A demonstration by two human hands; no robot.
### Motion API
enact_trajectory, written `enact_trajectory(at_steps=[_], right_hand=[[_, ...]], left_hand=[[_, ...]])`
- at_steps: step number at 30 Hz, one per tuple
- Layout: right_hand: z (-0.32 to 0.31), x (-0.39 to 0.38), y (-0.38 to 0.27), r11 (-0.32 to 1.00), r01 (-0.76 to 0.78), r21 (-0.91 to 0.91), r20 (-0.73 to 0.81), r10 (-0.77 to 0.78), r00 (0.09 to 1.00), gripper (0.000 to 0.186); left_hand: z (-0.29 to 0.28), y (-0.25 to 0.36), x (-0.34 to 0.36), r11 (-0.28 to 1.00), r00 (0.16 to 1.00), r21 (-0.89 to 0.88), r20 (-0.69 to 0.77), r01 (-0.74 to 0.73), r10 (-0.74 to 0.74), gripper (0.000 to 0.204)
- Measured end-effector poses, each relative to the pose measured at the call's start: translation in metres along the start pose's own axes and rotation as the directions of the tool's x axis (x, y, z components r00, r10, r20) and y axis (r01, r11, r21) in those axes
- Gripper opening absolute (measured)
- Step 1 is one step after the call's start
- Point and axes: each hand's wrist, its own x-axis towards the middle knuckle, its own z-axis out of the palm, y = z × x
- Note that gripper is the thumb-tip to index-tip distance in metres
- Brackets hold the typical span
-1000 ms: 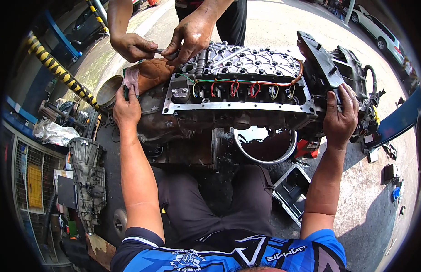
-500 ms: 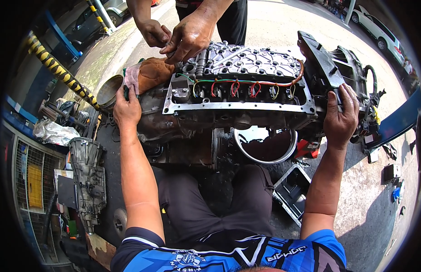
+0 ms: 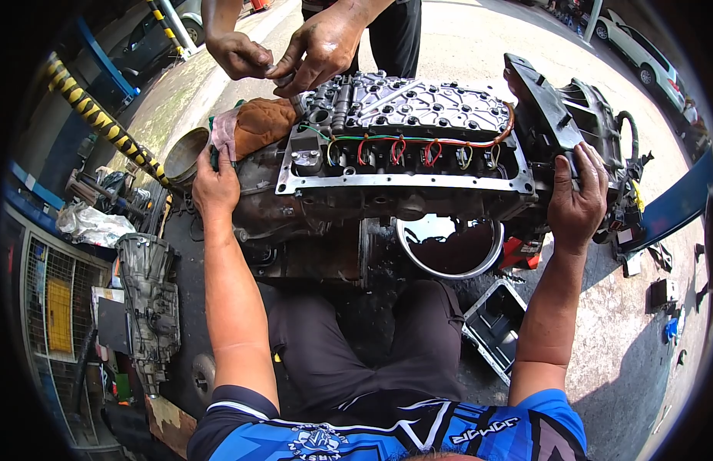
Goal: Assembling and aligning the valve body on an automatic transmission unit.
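Note:
An opened automatic transmission (image 3: 402, 180) lies across in front of me. Its grey metal valve body (image 3: 429, 104) faces up, with red, green and yellow wires along the near side. My left hand (image 3: 216, 188) is closed on a pink and brown cloth (image 3: 257, 129) draped over the transmission's left end. At the other end, my right hand (image 3: 579, 196) grips a black bracket (image 3: 552, 115), fingers over its edge. Above the valve body's far left corner, a co-worker's two hands (image 3: 322, 50) come together around a small tool, mostly hidden by the fingers.
Beneath the transmission sits a round pan (image 3: 452, 250) of dark fluid. A rectangular oil pan (image 3: 496, 326) lies on the floor by my right knee. Another transmission (image 3: 150, 307) stands at left, near a yellow-black striped post (image 3: 103, 119). A blue post (image 3: 683, 200) rises at right.
The co-worker's hands have shifted slightly left, and more of the valve body's far left corner shows. Both my hands stay where they were.

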Motion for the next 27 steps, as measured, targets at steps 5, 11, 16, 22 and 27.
enact_trajectory(at_steps=[5, 11, 16, 22, 27], right_hand=[[-0.0002, 0.0001, 0.0006, 1.000, 0.007, -0.002, 0.000, -0.007, 1.000, 0.034], [-0.0003, -0.0002, 0.0002, 1.000, -0.006, 0.004, 0.009, 0.006, 1.000, 0.035], [-0.0006, 0.0004, 0.0006, 1.000, 0.005, -0.006, 0.005, -0.005, 1.000, 0.035], [-0.0003, 0.0002, 0.0008, 1.000, 0.004, 0.002, 0.009, -0.004, 1.000, 0.035], [-0.0005, 0.0005, -0.0004, 1.000, 0.000, 0.003, 0.004, 0.000, 1.000, 0.035]], left_hand=[[0.0001, -0.0002, 0.0002, 1.000, 0.999, 0.008, 0.024, 0.022, -0.022, 0.050], [0.0008, -0.0026, 0.0006, 1.000, 1.000, 0.008, 0.010, 0.007, -0.007, 0.051], [0.0019, -0.0029, 0.0007, 1.000, 1.000, 0.005, 0.010, 0.006, -0.006, 0.051], [0.0019, -0.0024, 0.0007, 1.000, 1.000, 0.001, 0.007, 0.010, -0.010, 0.051], [0.0016, -0.0023, 0.0013, 1.000, 1.000, 0.018, 0.005, 0.011, -0.011, 0.052]])
